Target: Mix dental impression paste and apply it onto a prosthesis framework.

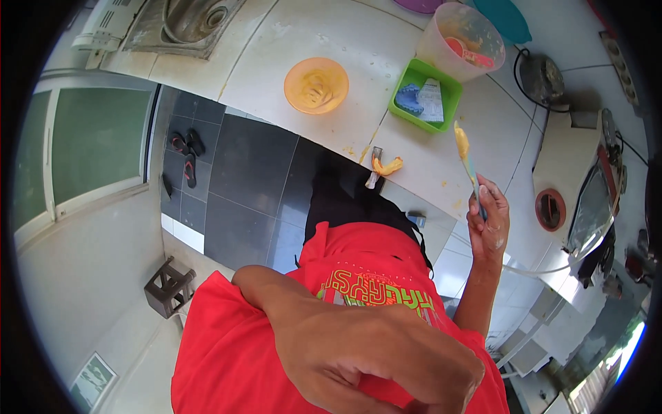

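A: Right hand [488, 221] raised over the near edge of the desk [289, 55], fingers pinched around the handle of a spatula [466, 162]. Blade points up, tip loaded with yellow paste.

B: Left hand [376, 366]?

A: Close under the camera, against the red shirt [227, 345]. Fingers curled inward; I cannot tell if anything is in it.

B: What's on the desk?

A: Orange mixing bowl [316, 85] with yellow residue, well back from the near edge. Green tray [414, 72] holding a blue mould, and a clear tub [460, 41] behind it. A metal-handled impression tray [383, 165] filled with yellow paste sits right at the near edge.

B: Step in hand?

A: Looks like mid-transfer: paste lifted on the spatula, impression tray already partly loaded.

B: Next move calls for?

A: My guess: lowering the blade steadily to that impression tray and keeping the paste from dropping off.
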The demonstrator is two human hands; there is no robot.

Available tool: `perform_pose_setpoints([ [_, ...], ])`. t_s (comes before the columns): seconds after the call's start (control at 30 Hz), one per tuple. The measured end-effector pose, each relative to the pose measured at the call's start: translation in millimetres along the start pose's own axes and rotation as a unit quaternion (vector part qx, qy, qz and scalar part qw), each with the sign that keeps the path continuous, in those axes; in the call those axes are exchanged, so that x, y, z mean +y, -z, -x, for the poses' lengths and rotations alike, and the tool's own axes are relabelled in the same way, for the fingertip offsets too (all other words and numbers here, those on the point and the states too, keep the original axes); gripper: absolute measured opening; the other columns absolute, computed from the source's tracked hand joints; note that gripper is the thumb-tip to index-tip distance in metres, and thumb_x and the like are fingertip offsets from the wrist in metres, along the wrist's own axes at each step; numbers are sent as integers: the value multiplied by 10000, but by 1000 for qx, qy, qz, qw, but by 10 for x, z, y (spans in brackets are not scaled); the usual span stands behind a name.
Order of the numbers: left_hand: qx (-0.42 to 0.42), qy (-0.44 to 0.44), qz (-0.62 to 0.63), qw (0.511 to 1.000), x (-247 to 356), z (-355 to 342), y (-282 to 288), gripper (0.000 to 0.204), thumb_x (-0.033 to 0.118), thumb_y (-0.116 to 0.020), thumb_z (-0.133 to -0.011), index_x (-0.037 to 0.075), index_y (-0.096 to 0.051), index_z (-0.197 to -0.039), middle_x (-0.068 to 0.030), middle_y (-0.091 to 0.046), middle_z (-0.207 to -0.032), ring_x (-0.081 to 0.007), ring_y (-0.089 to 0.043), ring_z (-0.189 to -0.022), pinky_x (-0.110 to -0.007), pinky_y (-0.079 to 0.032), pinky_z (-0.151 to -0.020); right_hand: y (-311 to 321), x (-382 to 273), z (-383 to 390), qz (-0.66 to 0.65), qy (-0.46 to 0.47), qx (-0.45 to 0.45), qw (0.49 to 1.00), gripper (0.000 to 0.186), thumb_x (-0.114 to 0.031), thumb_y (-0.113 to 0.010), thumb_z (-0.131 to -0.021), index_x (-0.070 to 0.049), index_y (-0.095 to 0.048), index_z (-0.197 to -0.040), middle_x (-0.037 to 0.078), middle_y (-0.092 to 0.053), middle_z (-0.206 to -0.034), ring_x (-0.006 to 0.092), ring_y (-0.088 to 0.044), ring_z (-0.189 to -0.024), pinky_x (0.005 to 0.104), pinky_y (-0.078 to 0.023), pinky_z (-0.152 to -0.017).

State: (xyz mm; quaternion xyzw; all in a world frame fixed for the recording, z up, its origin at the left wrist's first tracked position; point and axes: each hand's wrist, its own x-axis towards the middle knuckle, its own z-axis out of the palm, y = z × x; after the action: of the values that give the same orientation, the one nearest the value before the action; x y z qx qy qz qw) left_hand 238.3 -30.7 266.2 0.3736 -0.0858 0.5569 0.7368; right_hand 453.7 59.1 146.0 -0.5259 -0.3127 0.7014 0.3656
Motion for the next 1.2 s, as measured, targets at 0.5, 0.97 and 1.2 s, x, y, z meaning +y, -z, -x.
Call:
perform_pose_setpoints([
  [0.5,348,268,-355,826,-241,723,484,197,196,-584,-917,21,-607,-830,-40,-615,-793,-107,-567,-748,-246,-444,-666,344,-48,20,61,35,-17,997,333,-157,-611,-911,44,-584,-1175,13,-536,-634,29,-349,-434,137,-264,-396],
  [0.97,555,267,-252,746,-1519,1854,1924,331,328,-428,-1007,47,-518,-1158,-58,-640,-1014,-104,-596,-876,-241,-474,-781,440,28,74,187,35,-24,981,290,-177,-597,-918,9,-635,-1137,5,-535,-634,23,-351,-467,157,-278,-418],
  [1.2,528,228,-324,751,-1571,1873,2064,248,204,-442,-1004,8,-591,-1039,-53,-651,-868,-83,-578,-763,-216,-467,-724,313,57,115,258,37,-33,965,243,-124,-612,-891,-22,-675,-1103,13,-564,-617,29,-408,-480,179,-283,-419],
])
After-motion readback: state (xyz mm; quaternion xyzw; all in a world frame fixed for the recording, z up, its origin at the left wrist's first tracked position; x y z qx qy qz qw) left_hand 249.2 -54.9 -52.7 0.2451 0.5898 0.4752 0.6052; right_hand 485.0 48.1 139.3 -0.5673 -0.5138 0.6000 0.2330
